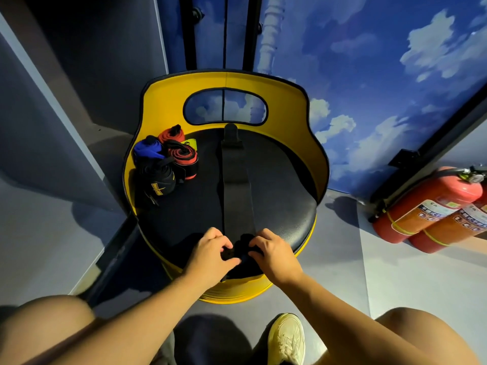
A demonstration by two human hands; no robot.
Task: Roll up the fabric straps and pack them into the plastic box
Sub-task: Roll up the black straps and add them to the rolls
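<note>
A long black fabric strap (235,180) lies flat down the middle of a black round seat cushion (279,185), running from its far edge to its near edge. At the near end my left hand (210,252) and my right hand (274,252) both pinch the rolled-up part of the black strap (241,248), one on each side. Rolled straps sit in a pile at the seat's back left: a blue one (147,150), red ones (181,154) and a black one with yellow lettering (158,181). No plastic box is visible.
The seat is a yellow barrel chair (287,101) with a cut-out handle in its back. Two red fire extinguishers (432,206) lean at the right wall. My knees and a pale shoe (287,338) are at the bottom. A dark panel (66,101) stands left.
</note>
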